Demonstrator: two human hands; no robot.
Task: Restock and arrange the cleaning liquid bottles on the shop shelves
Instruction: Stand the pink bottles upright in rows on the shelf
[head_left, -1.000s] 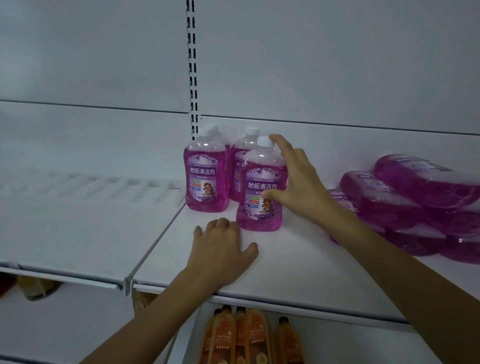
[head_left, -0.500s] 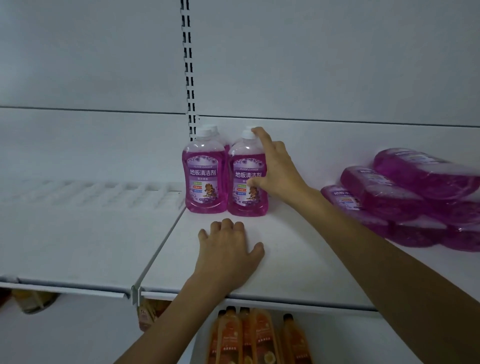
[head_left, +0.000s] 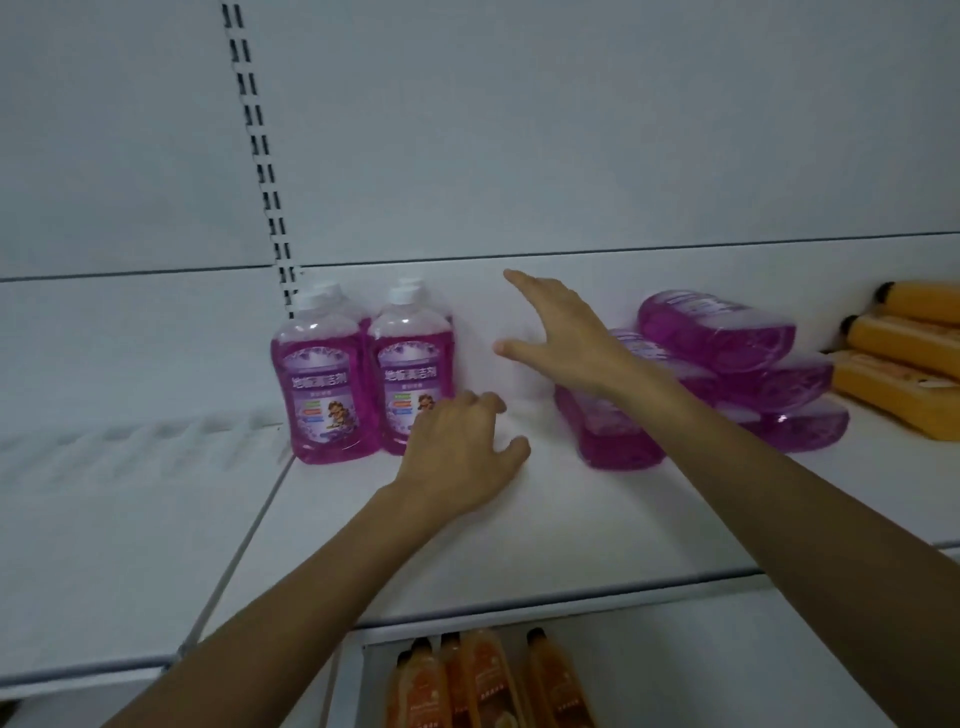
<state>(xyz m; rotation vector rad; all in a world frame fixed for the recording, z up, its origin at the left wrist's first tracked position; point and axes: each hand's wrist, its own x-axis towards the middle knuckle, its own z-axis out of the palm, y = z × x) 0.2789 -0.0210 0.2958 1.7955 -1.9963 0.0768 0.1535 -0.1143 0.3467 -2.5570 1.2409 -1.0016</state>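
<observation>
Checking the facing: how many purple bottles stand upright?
4: front left bottle, front right bottle, rear left bottle and rear right bottle mostly hidden behind; others may hide.

Shop aisle for sure: plain store racking stocked with multiples of the same products.

There's a white metal shelf board (head_left: 623, 519), and a black slotted upright strip (head_left: 260, 150) runs up the white back panel at 11 o'clock, the usual adjustable store rack look. At 9 o'clock stand identical clear plastic bottles of purple liquid (head_left: 324, 384), white caps, same printed label facing out, two deep. At 3 o'clock a pile of matching purple bottles on their sides (head_left: 727, 332), and past them at the frame edge lie yellow-orange bottles with dark caps (head_left: 904, 353). Down at 6 o'clock the shelf below holds a row of orange bottles with black caps (head_left: 483, 680).
</observation>
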